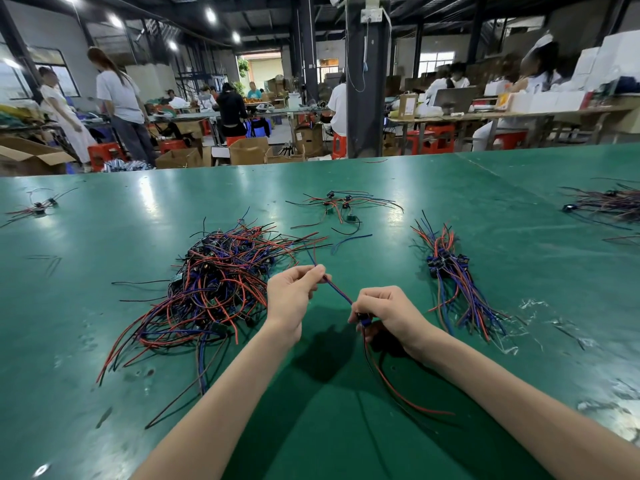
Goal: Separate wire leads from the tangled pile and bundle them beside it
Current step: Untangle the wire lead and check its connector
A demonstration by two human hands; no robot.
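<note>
On the green bench: a person works with both bare hands, forearms reaching in from the near edge.
Bench (104, 358): green mat surface, glossy under the ceiling lights.
Tangled pile (214, 289): red, blue and black leads with small dark parts mixed in, lying left of the hands; loose ends trail toward the near edge.
Bundle (450, 275): sorted leads laid roughly parallel, right of the hands and well apart from the pile, dark connectors gathered near the middle.
Stray leads (341, 209): a small loose scatter farther back, between pile and bundle.
Lead in hand (337, 289): one blue-and-red lead stretched between the two hands, raised just above the bench; its far tip points back over the pile's right edge, its red and black tails hang below the right hand toward the near edge.
Left hand (292, 292): fingers closed, thumb and fingertips pinching the lead near its far end.
Right hand (384, 315): curled shut around the lead's small blue connector end.
Step in hand: by my reading, one lead is being drawn clear and straightened; whether its tip is quite free of the pile I cannot tell.
Next move calls for: carrying it rightward, lining the connector up with those already in the bundle, laying the tails the same way.
Risk: hanging tails may snag or drag neighbours.
</note>
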